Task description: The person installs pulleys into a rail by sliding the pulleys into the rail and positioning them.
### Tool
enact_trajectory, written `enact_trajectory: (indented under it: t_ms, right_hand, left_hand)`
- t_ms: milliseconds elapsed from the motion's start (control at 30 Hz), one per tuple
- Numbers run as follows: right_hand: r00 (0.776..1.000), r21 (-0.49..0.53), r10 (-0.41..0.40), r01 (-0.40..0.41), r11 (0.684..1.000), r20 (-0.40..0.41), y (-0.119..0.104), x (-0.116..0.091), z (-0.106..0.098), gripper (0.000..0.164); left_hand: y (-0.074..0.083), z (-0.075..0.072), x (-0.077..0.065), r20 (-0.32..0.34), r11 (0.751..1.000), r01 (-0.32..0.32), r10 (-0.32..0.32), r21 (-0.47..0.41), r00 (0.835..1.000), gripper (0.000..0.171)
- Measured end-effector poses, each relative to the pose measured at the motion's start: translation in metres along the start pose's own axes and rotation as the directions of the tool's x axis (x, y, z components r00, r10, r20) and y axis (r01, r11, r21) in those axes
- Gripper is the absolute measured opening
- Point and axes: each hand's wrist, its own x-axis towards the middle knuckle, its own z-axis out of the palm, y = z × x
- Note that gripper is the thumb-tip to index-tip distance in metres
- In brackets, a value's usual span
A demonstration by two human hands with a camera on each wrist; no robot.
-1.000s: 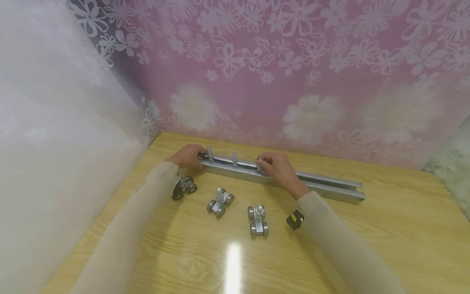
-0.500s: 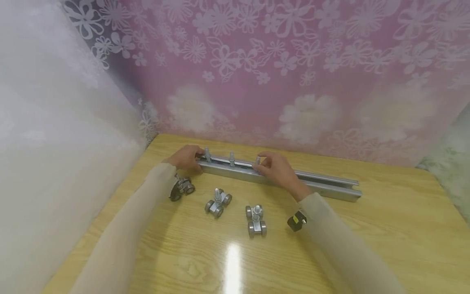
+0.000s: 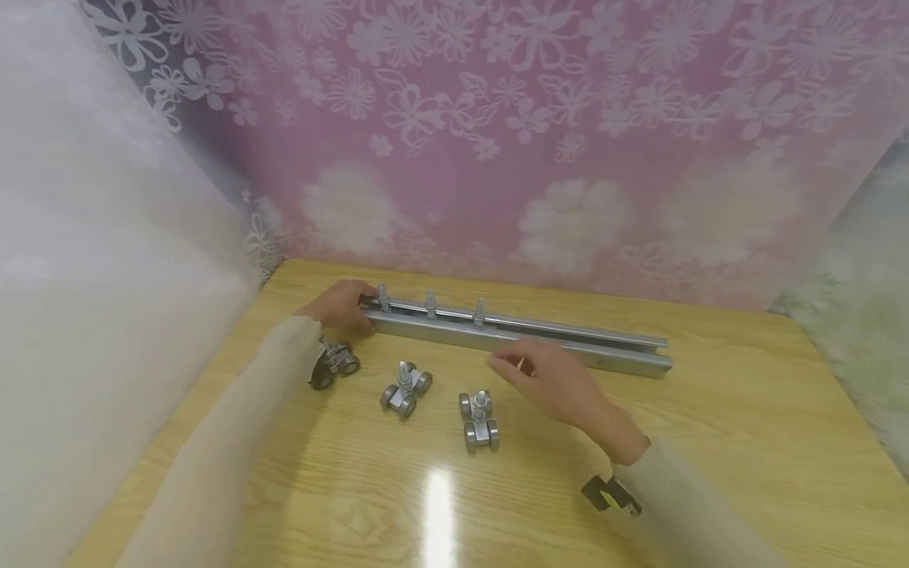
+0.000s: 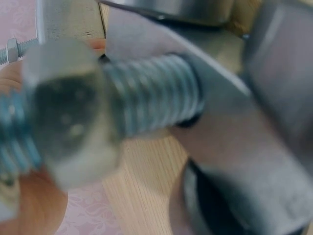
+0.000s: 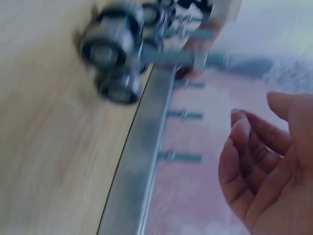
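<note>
Metal rail point(image 3: 469, 336): stretching rightward from the left hand point(image 3: 339, 306), whose fingers are gripping its end; bolts point(image 3: 430, 305) pointing up.
Right hand point(image 3: 550, 379): hanging loosely curved, holding nothing.
Wooden table point(image 3: 341, 489): lying beneath.
Pink floral backdrop point(image 3: 440, 181): rising beyond.

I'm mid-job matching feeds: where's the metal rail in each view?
Head: the metal rail runs from just left of centre to the right, sloping slightly down.
Left wrist: probably the pale strip at upper left, mostly cut off.
Right wrist: the metal rail climbs from bottom, left of centre, to upper centre.
Shared landmark: pink patterned backdrop.
</note>
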Motion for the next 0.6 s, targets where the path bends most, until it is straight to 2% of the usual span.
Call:
enact_trajectory:
  t_ms: [100,200,300,367,500,600]
  right_hand:
    - [0.999,-0.055,0.032,-0.033,0.998,-0.005,-0.016,-0.011,0.007,0.038]
    - [0.996,-0.062,0.087,-0.086,0.994,0.006,-0.025,-0.015,0.018,0.044]
    - [0.994,-0.055,0.107,-0.107,0.993,-0.01,-0.03,-0.015,0.027,0.043]
    - [0.996,-0.052,0.088,-0.089,0.995,-0.033,-0.032,-0.014,0.031,0.036]
    - [0.997,-0.057,0.039,-0.043,0.997,-0.073,-0.031,-0.013,0.036,0.011]
    - [0.996,-0.069,0.047,-0.053,0.996,-0.081,-0.031,-0.011,0.039,0.006]
  left_hand:
    - [0.0,0.0,0.0,0.004,1.0,0.011,-0.011,-0.007,1.0,0.074]
    - [-0.001,0.001,-0.001,0.013,0.999,0.032,-0.032,-0.022,0.999,0.073]
    - [-0.001,0.001,-0.002,0.019,0.998,0.05,-0.049,-0.03,0.999,0.073]
    - [0.0,0.0,-0.003,0.02,0.998,0.054,-0.053,-0.027,0.998,0.073]
    - [0.002,-0.001,-0.004,0.015,0.999,0.046,-0.045,-0.024,0.999,0.074]
    - [0.002,-0.001,-0.004,0.02,0.999,0.035,-0.035,-0.027,0.999,0.074]
